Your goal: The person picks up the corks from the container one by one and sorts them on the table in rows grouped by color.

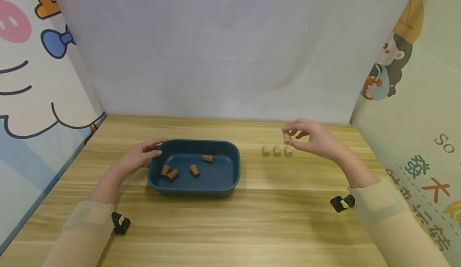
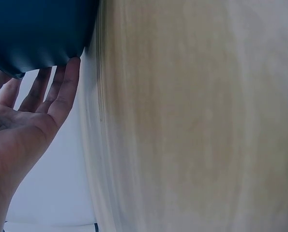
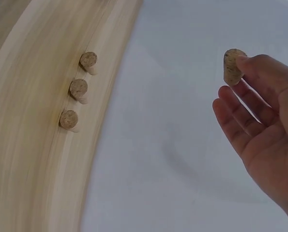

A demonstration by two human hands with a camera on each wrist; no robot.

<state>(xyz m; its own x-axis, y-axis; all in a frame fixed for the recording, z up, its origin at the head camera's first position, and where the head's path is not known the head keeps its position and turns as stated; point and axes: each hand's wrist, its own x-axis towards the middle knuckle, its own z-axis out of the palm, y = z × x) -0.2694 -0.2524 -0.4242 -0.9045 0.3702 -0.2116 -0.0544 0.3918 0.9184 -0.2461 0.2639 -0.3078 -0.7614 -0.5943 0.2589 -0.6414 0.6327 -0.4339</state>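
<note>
My left hand (image 1: pixel 135 161) holds the left end of a dark blue tub (image 1: pixel 194 193), thumb at the rim and fingers against the outer wall. Seen from the left wrist, the fingers (image 2: pixel 61 99) meet the tub's wall (image 2: pixel 42 34) near the table. Inside the tub lie several brown corks (image 1: pixel 195 170). Raised on the right side, my right hand (image 1: pixel 312 139) pinches a light cork (image 3: pixel 234 67) between thumb and fingertips. Close below it in the head view, three light corks stand upright in a row, the middle cork (image 1: pixel 277 151) between its neighbours.
Wood-grain table (image 1: pixel 230 235) runs under everything. A white cloth (image 1: pixel 223 59) hangs behind its far edge, with printed sheets (image 1: pixel 425 111) at the sides. A small black wrist camera (image 1: pixel 342 203) sits at each sleeve cuff.
</note>
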